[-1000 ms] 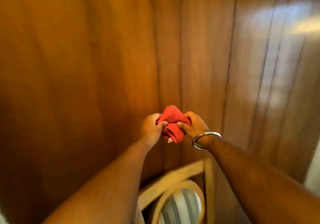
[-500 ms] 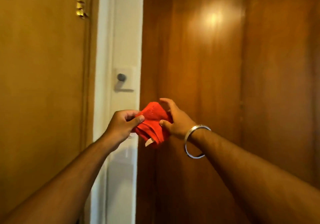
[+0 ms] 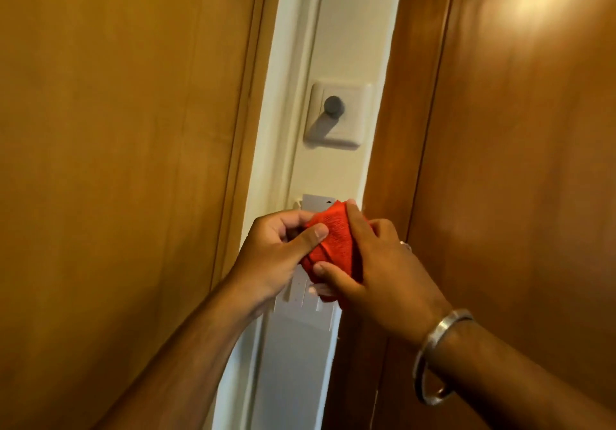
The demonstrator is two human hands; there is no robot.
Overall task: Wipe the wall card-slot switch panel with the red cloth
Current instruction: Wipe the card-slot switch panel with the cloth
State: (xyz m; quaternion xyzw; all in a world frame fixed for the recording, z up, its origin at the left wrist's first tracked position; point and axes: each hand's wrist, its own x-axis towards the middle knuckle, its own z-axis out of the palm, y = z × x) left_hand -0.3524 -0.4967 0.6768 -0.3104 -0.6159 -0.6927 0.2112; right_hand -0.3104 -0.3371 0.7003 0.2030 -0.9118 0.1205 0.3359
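The red cloth (image 3: 336, 246) is bunched up between both hands, right in front of the white card-slot switch panel (image 3: 301, 299) on the narrow white wall strip. A white card (image 3: 316, 202) sticks up from the panel's top, just above the cloth. My left hand (image 3: 276, 256) pinches the cloth's left side with thumb and fingers. My right hand (image 3: 376, 269) wraps over its right side, with a steel bangle on the wrist. Most of the panel is hidden behind the hands and cloth; whether the cloth touches it is unclear.
A white wall plate with a dark round knob (image 3: 335, 113) sits above the panel. A wooden door (image 3: 126, 163) fills the left, and a brown wooden panel (image 3: 516, 163) fills the right, closing in the white wall strip (image 3: 346, 29).
The view has swung from the wood panelling to the white wall strip and drawn closer. Both hands, still gripping the cloth, now sit in front of the card-slot panel.
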